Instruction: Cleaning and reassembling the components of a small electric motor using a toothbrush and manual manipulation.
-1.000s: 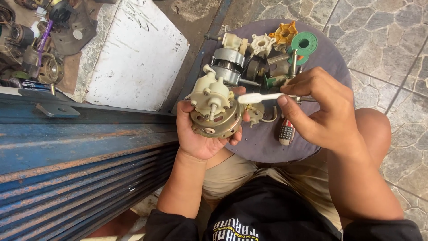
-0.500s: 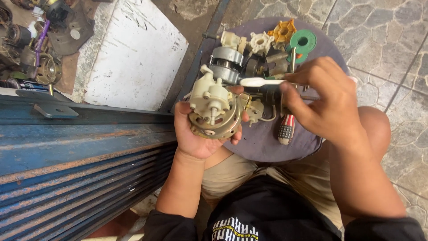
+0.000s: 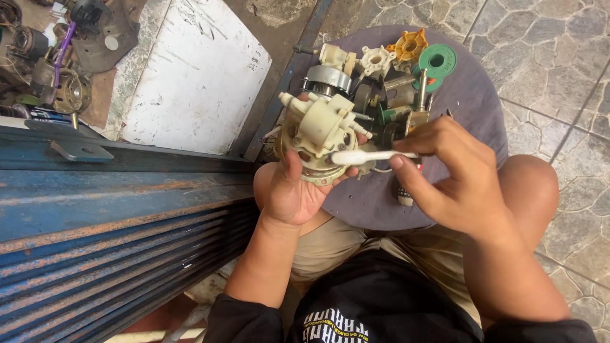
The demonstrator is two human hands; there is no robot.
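Left hand (image 3: 293, 194) is cupping a cream-coloured fan motor (image 3: 318, 136) from below, fingers wrapping its round metal base and the thumb pressing up its front, holding it just above the near edge of a round grey cloth-covered surface (image 3: 473, 95). Right hand (image 3: 454, 174) is pinching the handle of a white toothbrush (image 3: 372, 155) between thumb and fingertips, its head lying against the motor's lower casing. Behind the motor, loose parts are crowding the surface: a green disc (image 3: 437, 60), an orange gear (image 3: 410, 46) and a cream cog (image 3: 376, 60). A blue metal shutter (image 3: 114, 222) is running along the left.
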